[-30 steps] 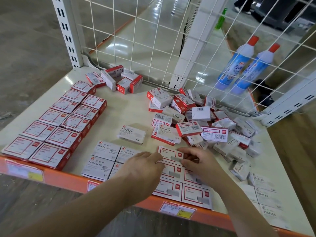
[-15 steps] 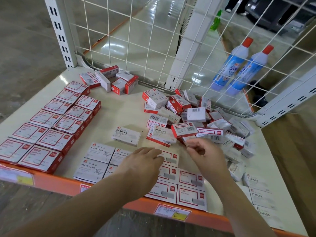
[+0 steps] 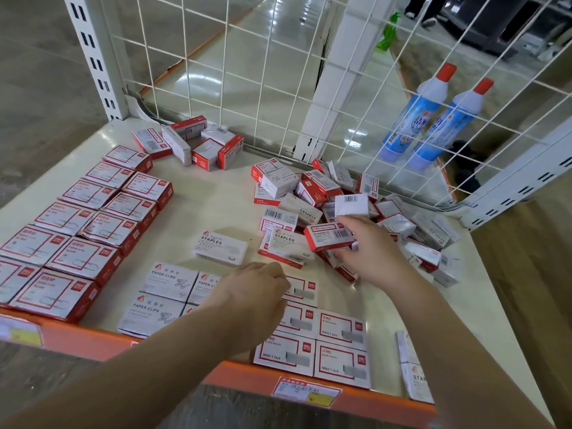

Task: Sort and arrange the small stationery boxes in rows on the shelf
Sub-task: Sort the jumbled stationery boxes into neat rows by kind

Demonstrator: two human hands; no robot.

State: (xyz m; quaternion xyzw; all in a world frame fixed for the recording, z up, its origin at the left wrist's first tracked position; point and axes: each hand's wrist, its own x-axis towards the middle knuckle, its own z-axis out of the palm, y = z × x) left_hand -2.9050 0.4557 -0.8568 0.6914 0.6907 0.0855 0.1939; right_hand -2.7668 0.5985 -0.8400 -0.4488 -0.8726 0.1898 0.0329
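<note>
A jumbled pile of small red-and-white boxes [image 3: 309,187] lies at the back right of the cream shelf [image 3: 216,196]. My right hand [image 3: 371,249] reaches into the pile's near edge and grips a red-and-white barcoded box [image 3: 328,236], thumb on top. My left hand [image 3: 257,292] rests with loosely curled fingers at the edge of the red-framed staple boxes [image 3: 340,332] laid in rows at the front; it holds nothing. Left of them lie white paper clip boxes [image 3: 168,281]. Two long rows of red-bordered boxes [image 3: 83,258] fill the left side. A lone white STAPLES box [image 3: 221,247] sits mid-shelf.
A small cluster of boxes [image 3: 198,144] sits at the back left corner. White staples boxes [image 3: 414,379] line the front right. White wire mesh [image 3: 247,72] walls the back and right; two blue bottles [image 3: 414,116] stand behind it. An orange rail [image 3: 93,339] edges the front.
My right hand left the front staple rows, moved up to the pile and took hold of a barcoded box. My left hand stayed over the rows, fingers curling in.
</note>
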